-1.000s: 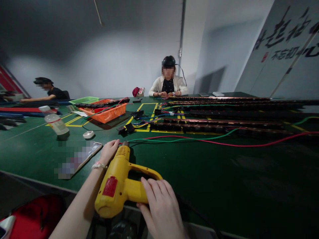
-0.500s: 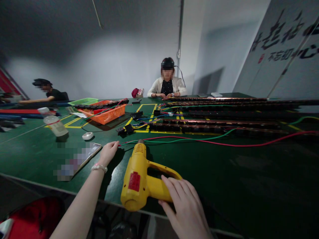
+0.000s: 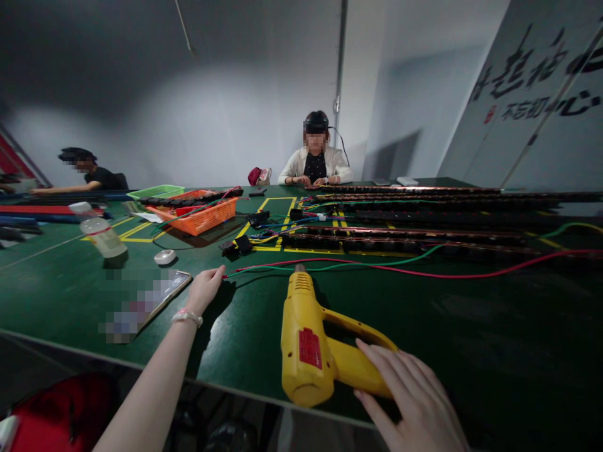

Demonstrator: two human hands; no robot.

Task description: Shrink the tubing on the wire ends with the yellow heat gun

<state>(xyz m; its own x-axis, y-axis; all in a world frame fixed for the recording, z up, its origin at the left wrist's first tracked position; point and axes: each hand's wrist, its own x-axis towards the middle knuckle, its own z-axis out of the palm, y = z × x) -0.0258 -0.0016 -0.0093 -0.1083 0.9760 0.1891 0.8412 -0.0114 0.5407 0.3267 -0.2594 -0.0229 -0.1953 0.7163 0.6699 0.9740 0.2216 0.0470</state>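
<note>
In my right hand (image 3: 412, 389) is the handle of a yellow heat gun (image 3: 306, 339), its metal nozzle pointing away from me over the table. My left hand (image 3: 207, 290) pinches the end of a red wire (image 3: 405, 270). A green wire (image 3: 362, 264) runs close beside the red one, and its end lies near my fingertips; whether I hold it too I cannot tell. Both wires stretch off to the right. The nozzle sits just below them, to the right of my left hand.
Long dark strips (image 3: 424, 235) with wires and connectors lie across the table (image 3: 494, 339). An orange basket (image 3: 207, 216), a bottle (image 3: 103, 238), a small white round object (image 3: 164, 257) and a phone-like slab (image 3: 155, 304) are at left. One person (image 3: 315, 160) sits opposite, another (image 3: 101, 176) far left.
My right hand has moved the heat gun to the right, away from my left hand. The left hand stays in place with the wire end.
</note>
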